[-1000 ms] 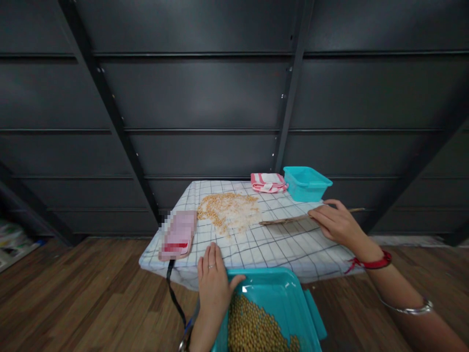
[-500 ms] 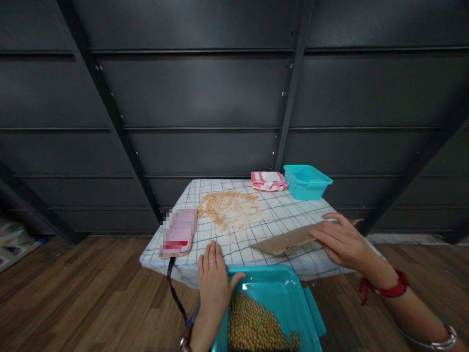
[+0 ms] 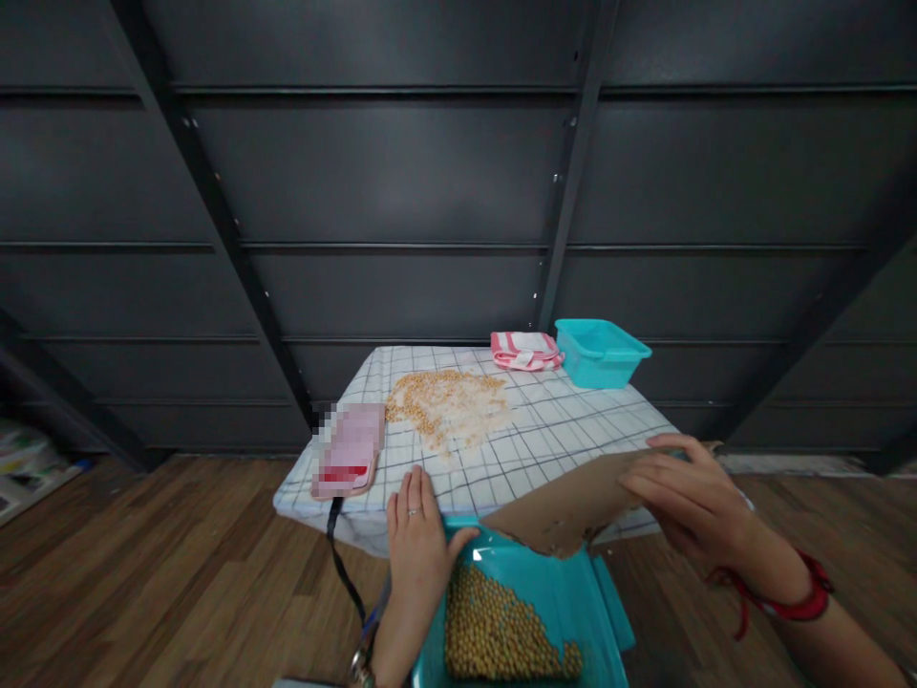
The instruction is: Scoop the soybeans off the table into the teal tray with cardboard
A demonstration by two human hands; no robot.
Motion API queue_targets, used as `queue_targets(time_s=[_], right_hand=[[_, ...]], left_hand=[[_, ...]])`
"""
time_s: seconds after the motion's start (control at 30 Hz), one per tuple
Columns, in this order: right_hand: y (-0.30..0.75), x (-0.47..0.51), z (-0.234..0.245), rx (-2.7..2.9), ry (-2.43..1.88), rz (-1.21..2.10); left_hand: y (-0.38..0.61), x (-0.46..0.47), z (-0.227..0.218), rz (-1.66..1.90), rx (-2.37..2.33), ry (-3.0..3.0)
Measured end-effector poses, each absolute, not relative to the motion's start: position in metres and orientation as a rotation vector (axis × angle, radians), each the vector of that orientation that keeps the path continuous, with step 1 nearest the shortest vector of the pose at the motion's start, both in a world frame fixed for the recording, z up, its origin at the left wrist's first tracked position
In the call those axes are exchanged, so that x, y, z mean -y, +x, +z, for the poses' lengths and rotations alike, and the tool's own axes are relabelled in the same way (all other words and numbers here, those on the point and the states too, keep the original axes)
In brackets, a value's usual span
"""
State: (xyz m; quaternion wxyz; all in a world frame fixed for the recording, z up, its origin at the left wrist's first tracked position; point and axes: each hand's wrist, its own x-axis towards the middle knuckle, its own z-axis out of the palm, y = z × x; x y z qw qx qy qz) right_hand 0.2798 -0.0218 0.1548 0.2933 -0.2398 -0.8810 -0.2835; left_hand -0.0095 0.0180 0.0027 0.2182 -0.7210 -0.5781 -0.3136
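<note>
Now, cardboard sheet (image 3: pixel 565 506): brown, ragged-edged, tilted, its lower corner dipping over the far rim of the teal tray and its upper end at the worktop's near edge.
Right hand (image 3: pixel 698 502): grip closed on the sheet's upper right end, fingers laid across the top and thumb hidden below; a red band (image 3: pixel 795 597) circles the wrist.
Teal tray (image 3: pixel 573 588): closest to the camera, just below the worktop's near edge, tipped toward the person.
Beans (image 3: pixel 494 635): yellow-brown, heaped in the tray's near half.
Left hand (image 3: pixel 417 549): grip holds the tray's far left corner, thumb hooked inside the rim, fingers stretched flat toward the worktop's edge; a ring shows on one finger.
Worktop (image 3: pixel 565 435): small, draped in a white checked cloth.
Grain pile (image 3: pixel 444 406): scattered on the cloth, left of centre.
Pink object (image 3: pixel 349 449): blurred, at the left edge, a dark strap (image 3: pixel 342 564) hanging from it.
Far corner: a striped folded cloth (image 3: pixel 525 351) just beside a teal tub (image 3: pixel 600 354).
</note>
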Motion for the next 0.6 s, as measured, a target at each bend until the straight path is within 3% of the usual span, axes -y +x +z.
queue_targets(time_s=[0.27, 0.6], right_hand=[[0.27, -0.022, 0.149, 2.193, -0.708, -0.951], [0.249, -0.013, 0.138, 2.275, -0.606, -0.875]], left_hand=[[-0.01, -0.019, 0.003, -0.833, 1.632, -2.008], [-0.011, -0.019, 0.003, -0.878, 1.595, -1.971]])
